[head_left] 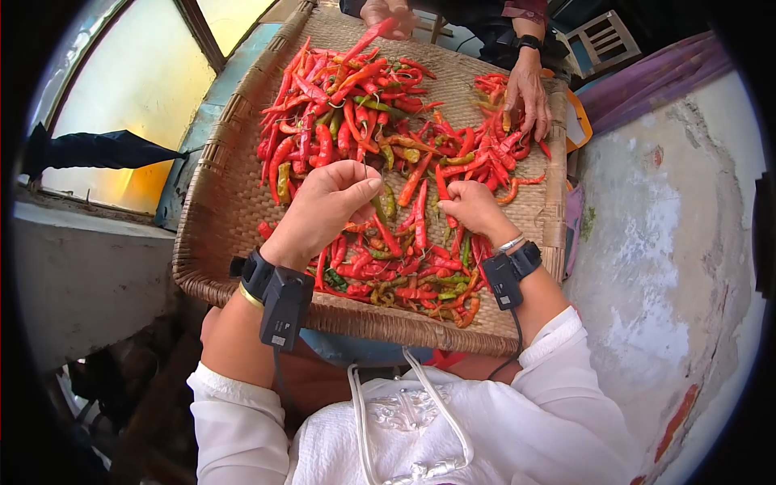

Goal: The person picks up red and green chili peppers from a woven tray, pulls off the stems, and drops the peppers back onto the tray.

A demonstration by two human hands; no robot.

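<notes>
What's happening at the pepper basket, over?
Left hand over peppers, grip unclear. Right hand pinching a red pepper. Another person's hand among peppers, far right.

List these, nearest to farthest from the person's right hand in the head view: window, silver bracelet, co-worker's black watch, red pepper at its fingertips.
From the right hand:
1. Red pepper, at the fingertips.
2. Silver bracelet, on the same wrist.
3. Black watch, toward the picture's top.
4. Window, far left.

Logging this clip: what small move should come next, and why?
Probably bring the left hand across to the red chili that the right hand appears to pinch: the left hand is near it but not touching it.
</notes>
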